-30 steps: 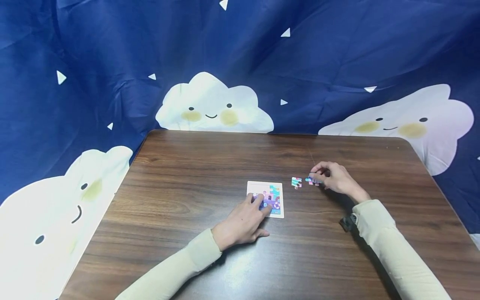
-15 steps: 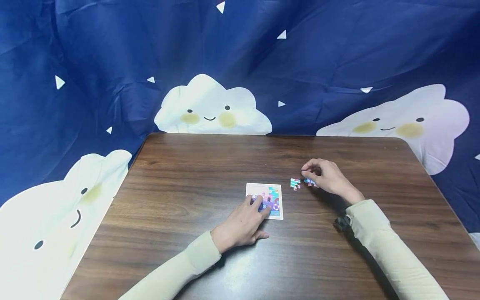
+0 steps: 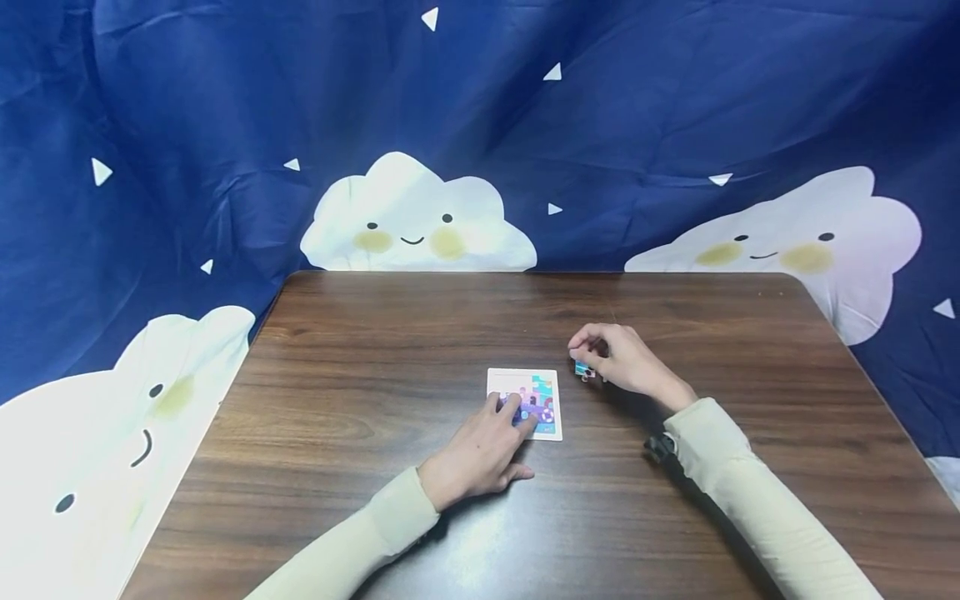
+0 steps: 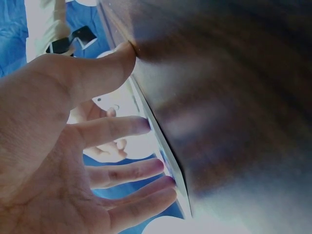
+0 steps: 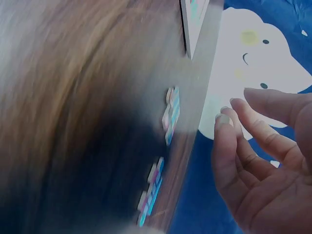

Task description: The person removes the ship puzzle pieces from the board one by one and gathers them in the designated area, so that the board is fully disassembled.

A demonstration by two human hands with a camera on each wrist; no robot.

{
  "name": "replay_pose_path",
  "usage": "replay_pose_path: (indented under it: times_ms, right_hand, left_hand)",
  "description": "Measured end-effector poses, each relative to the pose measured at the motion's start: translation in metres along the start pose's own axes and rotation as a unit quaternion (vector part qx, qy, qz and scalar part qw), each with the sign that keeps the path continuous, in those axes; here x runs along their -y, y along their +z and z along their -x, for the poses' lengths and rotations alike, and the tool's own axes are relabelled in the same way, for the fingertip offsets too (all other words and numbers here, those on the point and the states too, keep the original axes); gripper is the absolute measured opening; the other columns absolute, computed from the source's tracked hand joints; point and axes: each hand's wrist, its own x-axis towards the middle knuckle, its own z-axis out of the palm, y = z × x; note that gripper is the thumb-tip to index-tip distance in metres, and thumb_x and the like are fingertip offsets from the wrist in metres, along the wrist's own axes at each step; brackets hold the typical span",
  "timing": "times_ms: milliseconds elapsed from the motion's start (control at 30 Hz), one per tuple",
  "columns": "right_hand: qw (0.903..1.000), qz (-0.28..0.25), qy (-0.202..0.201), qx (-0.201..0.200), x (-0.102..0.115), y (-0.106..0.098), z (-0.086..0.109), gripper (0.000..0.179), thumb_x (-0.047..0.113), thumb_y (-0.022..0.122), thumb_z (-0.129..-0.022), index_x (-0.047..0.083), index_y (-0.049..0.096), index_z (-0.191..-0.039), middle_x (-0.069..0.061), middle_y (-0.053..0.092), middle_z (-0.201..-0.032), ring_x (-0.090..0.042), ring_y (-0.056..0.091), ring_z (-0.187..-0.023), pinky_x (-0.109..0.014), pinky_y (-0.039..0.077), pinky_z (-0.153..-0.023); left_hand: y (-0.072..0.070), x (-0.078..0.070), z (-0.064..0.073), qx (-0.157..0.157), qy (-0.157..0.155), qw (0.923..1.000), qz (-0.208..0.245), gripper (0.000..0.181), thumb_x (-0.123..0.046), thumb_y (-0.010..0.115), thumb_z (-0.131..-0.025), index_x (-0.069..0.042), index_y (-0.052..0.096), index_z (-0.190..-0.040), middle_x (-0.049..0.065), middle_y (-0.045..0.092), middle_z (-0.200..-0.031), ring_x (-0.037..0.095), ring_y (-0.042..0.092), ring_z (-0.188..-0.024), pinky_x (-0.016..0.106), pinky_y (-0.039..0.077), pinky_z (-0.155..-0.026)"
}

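My left hand [image 3: 480,450] rests its fingertips on a small white-framed jigsaw board [image 3: 552,377] with a pink, purple and teal picture; its thumb is spread to the side. In the left wrist view the extended fingers [image 4: 114,131] meet the board's surface. To the board's right, my right hand [image 3: 626,362] hovers over a teal and white jigsaw piece [image 3: 581,367]. The right wrist view shows its loosely bent fingers [image 5: 225,141] and thumb apart, holding nothing. Two jigsaw pieces lie on the table there, the striped one [image 5: 171,114] and a blue-pink one [image 5: 152,187], mostly hidden by the hand in the head view.
A brown wood-grain table [image 3: 375,333] spreads beneath both hands. Behind it hangs a blue cloth [image 3: 600,108] printed with smiling white clouds and small triangles. A small black device [image 3: 660,448] sits at the right wrist.
My right hand has lifted off the blue-pink piece and moved left over the striped piece. The left hand stays on the board. The head view has shifted slightly.
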Motion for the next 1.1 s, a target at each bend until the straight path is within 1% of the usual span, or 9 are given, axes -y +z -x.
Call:
replay_pose_path:
  times_ms: [67,133,267,400,533,667,733,967,1100]
  right_hand:
    - [0.9999,-0.013,0.002,0.011,0.002,0.005,-0.001,0.007,0.01,0.069,-0.099,0.006,0.074,-0.102,-0.012,0.073,-0.086,-0.02,0.064,-0.063,-0.024,0.052,-0.059]
    - [0.9996,-0.019,-0.002,0.022,0.005,0.01,-0.001,0.008,0.01,0.068,-0.099,0.006,0.074,-0.103,-0.01,0.072,-0.085,-0.019,0.064,-0.063,-0.024,0.052,-0.058]
    - [0.9989,-0.018,-0.017,0.041,0.01,0.021,-0.002,0.009,0.011,0.068,-0.1,0.007,0.075,-0.103,-0.005,0.07,-0.084,-0.012,0.061,-0.061,-0.024,0.051,-0.058]
    - [0.9977,-0.016,-0.031,0.059,0.015,0.03,-0.001,0.011,0.011,0.068,-0.1,0.007,0.076,-0.105,-0.005,0.07,-0.085,-0.01,0.058,-0.059,-0.023,0.049,-0.056]
    - [0.9964,-0.011,-0.045,0.071,0.019,0.036,0.0,0.013,0.012,0.068,-0.1,0.009,0.078,-0.108,-0.003,0.073,-0.092,-0.01,0.059,-0.066,-0.022,0.05,-0.061]
    - [0.9956,0.008,-0.054,0.076,0.019,0.04,0.001,0.014,0.014,0.069,-0.1,0.012,0.079,-0.108,0.001,0.074,-0.096,-0.01,0.058,-0.078,-0.023,0.049,-0.071]
    - [0.9955,0.018,-0.057,0.074,0.018,0.042,0.001,0.013,0.014,0.07,-0.099,0.013,0.08,-0.107,0.002,0.073,-0.095,-0.01,0.057,-0.081,-0.023,0.048,-0.073]
    - [0.9953,0.015,-0.059,0.075,0.018,0.047,0.001,0.011,0.015,0.074,-0.096,0.013,0.081,-0.104,0.003,0.069,-0.09,-0.009,0.054,-0.078,-0.022,0.046,-0.07]
    - [0.9956,0.016,-0.056,0.074,0.019,0.046,0.001,0.01,0.015,0.075,-0.095,0.013,0.081,-0.103,0.003,0.069,-0.089,-0.008,0.053,-0.077,-0.023,0.045,-0.069]
  left_hand:
    - [0.0,0.0,0.0,0.002,0.001,1.0,-0.002,0.072,-0.062,0.073,-0.089,-0.014,0.063,-0.142,0.014,0.059,-0.13,0.033,0.059,-0.117,0.04,0.057,-0.1]
    - [-0.001,0.0,0.0,0.005,0.001,1.0,-0.001,0.073,-0.062,0.073,-0.089,-0.013,0.063,-0.143,0.014,0.058,-0.132,0.034,0.059,-0.118,0.041,0.057,-0.1]
    - [-0.002,0.001,0.001,0.004,-0.001,1.0,0.003,0.073,-0.061,0.073,-0.089,-0.013,0.063,-0.143,0.014,0.058,-0.133,0.035,0.059,-0.119,0.04,0.059,-0.098]
    - [-0.003,0.0,0.001,0.002,0.0,1.0,0.006,0.072,-0.06,0.074,-0.089,-0.013,0.063,-0.142,0.014,0.058,-0.132,0.035,0.06,-0.118,0.04,0.06,-0.095]
    - [-0.005,-0.001,0.001,0.005,0.0,1.0,0.001,0.072,-0.06,0.074,-0.089,-0.013,0.062,-0.143,0.013,0.058,-0.132,0.034,0.06,-0.119,0.039,0.06,-0.095]
    - [-0.005,-0.001,0.001,0.005,0.004,1.0,-0.004,0.073,-0.061,0.073,-0.089,-0.013,0.062,-0.143,0.013,0.059,-0.132,0.033,0.059,-0.121,0.041,0.056,-0.103]
    - [-0.005,-0.001,0.001,0.005,0.005,1.0,-0.004,0.073,-0.061,0.073,-0.089,-0.013,0.062,-0.143,0.013,0.059,-0.133,0.033,0.059,-0.121,0.041,0.055,-0.104]
    - [-0.005,0.0,0.003,0.0,0.011,0.9999,-0.009,0.073,-0.061,0.073,-0.089,-0.012,0.063,-0.142,0.012,0.06,-0.133,0.031,0.059,-0.121,0.043,0.05,-0.111]
    - [-0.004,0.0,0.003,-0.008,0.013,0.9998,-0.009,0.074,-0.061,0.074,-0.088,-0.012,0.063,-0.142,0.013,0.06,-0.132,0.032,0.06,-0.12,0.042,0.052,-0.108]
